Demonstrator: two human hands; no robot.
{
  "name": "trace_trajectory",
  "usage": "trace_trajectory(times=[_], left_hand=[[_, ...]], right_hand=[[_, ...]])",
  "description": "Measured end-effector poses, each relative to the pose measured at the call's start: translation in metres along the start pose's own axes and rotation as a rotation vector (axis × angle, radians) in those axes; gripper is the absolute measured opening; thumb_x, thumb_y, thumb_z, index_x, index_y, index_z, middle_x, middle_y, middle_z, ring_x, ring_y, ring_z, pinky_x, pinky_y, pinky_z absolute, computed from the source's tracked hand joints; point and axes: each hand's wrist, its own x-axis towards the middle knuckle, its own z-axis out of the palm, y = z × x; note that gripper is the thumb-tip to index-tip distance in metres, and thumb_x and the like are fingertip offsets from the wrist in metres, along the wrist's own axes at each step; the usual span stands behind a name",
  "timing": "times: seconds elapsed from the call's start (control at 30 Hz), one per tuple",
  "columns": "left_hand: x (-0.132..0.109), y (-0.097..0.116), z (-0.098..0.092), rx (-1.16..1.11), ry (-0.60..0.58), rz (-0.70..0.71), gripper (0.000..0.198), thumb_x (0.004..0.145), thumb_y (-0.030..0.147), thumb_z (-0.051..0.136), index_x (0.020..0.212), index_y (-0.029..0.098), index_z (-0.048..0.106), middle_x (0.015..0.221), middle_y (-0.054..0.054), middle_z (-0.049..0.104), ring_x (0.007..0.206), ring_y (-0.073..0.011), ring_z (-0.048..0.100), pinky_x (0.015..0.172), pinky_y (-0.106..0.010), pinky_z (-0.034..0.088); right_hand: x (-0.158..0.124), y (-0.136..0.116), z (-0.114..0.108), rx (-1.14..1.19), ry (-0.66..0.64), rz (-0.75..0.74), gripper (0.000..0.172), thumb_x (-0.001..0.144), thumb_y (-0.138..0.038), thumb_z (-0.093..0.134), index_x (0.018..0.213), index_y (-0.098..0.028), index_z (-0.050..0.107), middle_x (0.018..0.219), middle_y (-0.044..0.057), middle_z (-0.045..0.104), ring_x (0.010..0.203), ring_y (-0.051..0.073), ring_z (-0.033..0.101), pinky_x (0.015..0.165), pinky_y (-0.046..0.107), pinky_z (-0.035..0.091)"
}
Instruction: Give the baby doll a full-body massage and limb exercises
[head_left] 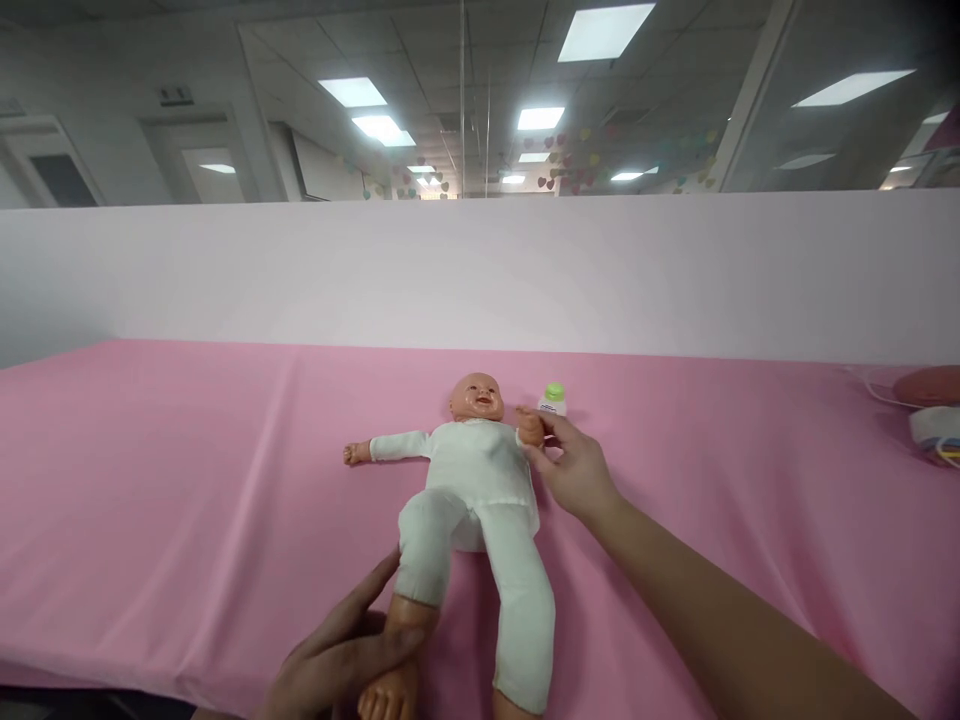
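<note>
A baby doll [480, 465] in white cloth lies on its back on a pink sheet, head toward the wall. Its arm on the left side of the view stretches out flat. My right hand [574, 465] grips the doll's other hand [531, 428] between thumb and fingers, that arm bent up beside the shoulder. With my left hand [341, 645] I hold the doll's lower leg [412, 615] just above the foot, thumb across the front. The doll's other leg lies straight, its foot cut off by the frame's lower edge.
A small white bottle with a green cap [553, 398] stands behind my right hand, near the doll's head. Pink sheeting [187, 480] covers the surface. A low white wall [480, 275] runs along the back, with glass above. Partly visible items [934, 395] lie at the far right.
</note>
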Motion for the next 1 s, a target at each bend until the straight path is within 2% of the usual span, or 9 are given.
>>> trace_trajectory(times=[0.13,0.27,0.4,0.53,0.6,0.73,0.83,0.9,1.0], left_hand=[[0.038,0.01,0.005,-0.113,0.035,-0.083,0.037,0.086,0.027,0.077,0.122,0.04,0.077,0.161,-0.001,0.049,0.146,-0.0361,0.048,0.11,-0.044,0.054],[0.072,0.007,0.01,-0.233,0.061,-0.237,0.038,0.081,0.026,0.083,0.118,0.036,0.078,0.151,-0.005,0.061,0.156,-0.0349,0.028,0.119,-0.053,0.043],[0.098,0.0,0.014,-0.321,0.092,-0.334,0.04,0.071,0.025,0.09,0.11,0.03,0.081,0.148,-0.009,0.063,0.158,-0.0368,0.023,0.122,-0.056,0.038],[0.111,0.0,0.016,-0.434,0.119,-0.456,0.047,0.066,0.026,0.093,0.111,0.028,0.081,0.166,-0.01,0.041,0.151,-0.0449,0.036,0.106,-0.054,0.055],[0.109,0.002,0.016,-0.451,0.133,-0.457,0.046,0.064,0.026,0.093,0.109,0.027,0.081,0.167,-0.01,0.039,0.147,-0.0465,0.043,0.1,-0.054,0.059],[0.083,0.006,0.01,-0.359,0.121,-0.33,0.041,0.07,0.023,0.09,0.109,0.027,0.08,0.152,-0.012,0.059,0.152,-0.0444,0.035,0.108,-0.057,0.054],[0.049,0.013,0.001,-0.294,0.11,-0.293,0.039,0.072,0.026,0.089,0.109,0.029,0.081,0.162,-0.009,0.046,0.148,-0.0464,0.04,0.107,-0.056,0.055],[0.026,0.017,-0.005,-0.246,0.126,-0.338,0.036,0.073,0.028,0.088,0.108,0.032,0.081,0.168,-0.004,0.036,0.143,-0.0453,0.048,0.104,-0.053,0.057],[-0.002,0.017,-0.011,-0.188,0.125,-0.372,0.034,0.07,0.028,0.09,0.103,0.035,0.083,0.166,-0.001,0.039,0.135,-0.0445,0.057,0.097,-0.048,0.061]], right_hand=[[-0.006,-0.006,0.014,-0.221,-0.141,-0.276,0.044,0.091,-0.019,0.063,0.134,-0.029,0.066,0.127,0.004,0.073,0.116,0.028,0.065,0.103,0.05,0.054],[-0.008,-0.004,0.02,-0.377,-0.196,-0.492,0.039,0.097,-0.014,0.056,0.132,-0.026,0.069,0.133,0.006,0.071,0.126,0.029,0.06,0.111,0.052,0.048],[-0.008,-0.005,0.021,-0.462,-0.249,-0.569,0.039,0.099,-0.014,0.057,0.134,-0.025,0.069,0.132,0.008,0.07,0.127,0.029,0.06,0.115,0.053,0.046],[-0.007,-0.009,0.02,-0.416,-0.276,-0.566,0.041,0.098,-0.011,0.055,0.133,-0.026,0.07,0.13,0.009,0.071,0.125,0.027,0.062,0.112,0.05,0.049],[-0.007,-0.011,0.018,-0.356,-0.263,-0.529,0.039,0.099,-0.013,0.054,0.132,-0.026,0.07,0.129,0.009,0.071,0.125,0.027,0.062,0.108,0.048,0.053],[-0.006,-0.009,0.012,-0.223,-0.215,-0.333,0.042,0.096,-0.022,0.059,0.137,-0.027,0.064,0.13,0.008,0.07,0.12,0.026,0.065,0.103,0.048,0.056],[-0.003,-0.001,0.004,-0.093,-0.082,-0.083,0.055,0.093,-0.033,0.063,0.147,-0.029,0.052,0.138,0.008,0.066,0.121,0.027,0.066,0.098,0.046,0.059],[0.001,0.008,-0.002,-0.001,0.024,0.08,0.058,0.093,-0.04,0.063,0.148,-0.029,0.049,0.137,0.008,0.067,0.114,0.026,0.07,0.092,0.042,0.061],[0.01,0.026,-0.013,-0.01,0.139,0.327,0.06,0.091,-0.044,0.063,0.146,-0.027,0.049,0.125,0.009,0.072,0.103,0.025,0.073,0.087,0.039,0.06]])
